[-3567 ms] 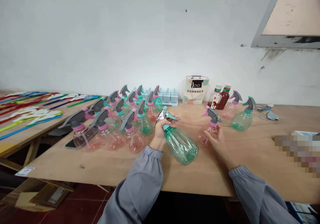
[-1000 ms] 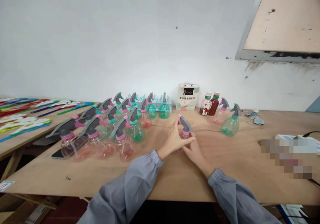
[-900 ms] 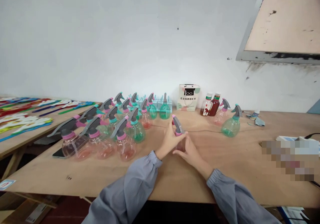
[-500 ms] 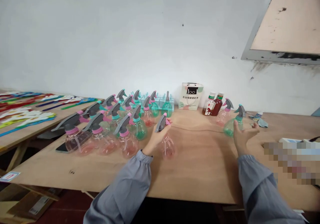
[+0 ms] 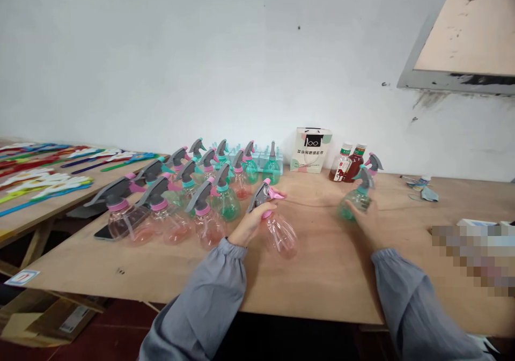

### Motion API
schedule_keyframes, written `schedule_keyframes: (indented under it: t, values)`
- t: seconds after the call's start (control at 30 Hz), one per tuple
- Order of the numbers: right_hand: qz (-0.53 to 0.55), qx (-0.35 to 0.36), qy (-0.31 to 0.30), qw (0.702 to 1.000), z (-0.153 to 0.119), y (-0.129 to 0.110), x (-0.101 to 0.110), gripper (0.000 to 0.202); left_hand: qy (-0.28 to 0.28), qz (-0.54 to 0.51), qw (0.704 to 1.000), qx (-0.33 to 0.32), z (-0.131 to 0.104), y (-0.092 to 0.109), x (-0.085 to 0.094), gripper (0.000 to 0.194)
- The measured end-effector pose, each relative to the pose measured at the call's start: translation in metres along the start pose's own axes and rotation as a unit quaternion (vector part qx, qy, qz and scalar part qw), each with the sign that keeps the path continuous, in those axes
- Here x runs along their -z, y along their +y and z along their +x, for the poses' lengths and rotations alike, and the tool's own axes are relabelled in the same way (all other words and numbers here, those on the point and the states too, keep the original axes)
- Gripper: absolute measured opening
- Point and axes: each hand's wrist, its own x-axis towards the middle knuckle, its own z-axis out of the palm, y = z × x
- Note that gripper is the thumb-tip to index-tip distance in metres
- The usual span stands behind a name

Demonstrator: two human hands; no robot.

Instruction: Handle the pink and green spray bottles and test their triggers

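My left hand (image 5: 252, 224) is closed round the neck of a pink spray bottle (image 5: 281, 236), which tilts with its base toward the right. On the right, my right hand (image 5: 365, 216) grips a green spray bottle (image 5: 351, 203) by its round body, its grey trigger head leaning. Behind that one, a pink-and-grey spray head (image 5: 375, 161) shows, its bottle mostly hidden. To the left of my left hand stand several more spray bottles (image 5: 209, 227) with pink or green bodies and grey heads, set close together in rows.
A paper bag (image 5: 310, 154) stands against the wall, with two labelled bottles (image 5: 349, 162) beside it. A phone (image 5: 105, 233) lies behind the front left bottles. Colourful flat strips (image 5: 48, 186) cover the left table. Small items (image 5: 424, 186) lie at right, near a blurred patch.
My right hand has closed on the green spray bottle and brought it leftward. The pink bottle in my left hand has tipped from upright, its base swinging right. The view has shifted slightly.
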Motion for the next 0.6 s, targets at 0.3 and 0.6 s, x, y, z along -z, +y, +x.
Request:
schedule_keyframes:
  t: [0.3, 0.6]
  values:
    - [0.089, 0.08, -0.172, 0.978, -0.082, -0.034, -0.063, 0.077, -0.037, -0.02, 0.999, 0.021, -0.006, 0.003, -0.003, 0.038]
    - [0.109, 0.074, -0.201, 0.971, -0.086, -0.039, -0.062, 0.077, 0.1, -0.062, 0.993, 0.03, -0.007, 0.005, -0.003, 0.015]
